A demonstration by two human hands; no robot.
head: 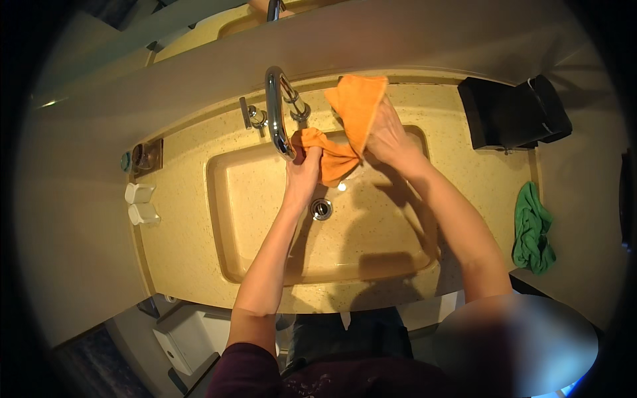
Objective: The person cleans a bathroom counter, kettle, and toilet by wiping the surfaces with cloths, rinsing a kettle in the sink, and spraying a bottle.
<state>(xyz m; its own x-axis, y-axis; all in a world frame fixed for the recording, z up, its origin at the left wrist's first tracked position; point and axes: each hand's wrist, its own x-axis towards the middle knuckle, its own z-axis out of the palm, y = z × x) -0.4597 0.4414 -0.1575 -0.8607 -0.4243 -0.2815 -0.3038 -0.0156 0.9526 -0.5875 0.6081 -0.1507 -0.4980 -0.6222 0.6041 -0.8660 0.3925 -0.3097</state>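
An orange cloth (361, 102) stretches between both hands above the back of a speckled beige sink basin (259, 209). My left hand (304, 169) grips its bunched lower end, just by the spout of the chrome faucet (273, 104). Farther right and back, my right hand (388, 132) is against the cloth's raised part, its fingers mostly hidden behind the fabric. A twisted stretch of cloth joins the two parts. Below the hands sits the metal drain (321, 209). No running water can be made out.
A faucet lever (246, 113) stands left of the spout. Two white cups (142, 194) and drinking glasses (144, 156) line the counter's left end. At right are a black box-shaped holder (512, 112) and a crumpled green cloth (532, 229). A mirror (199, 30) runs along the back wall.
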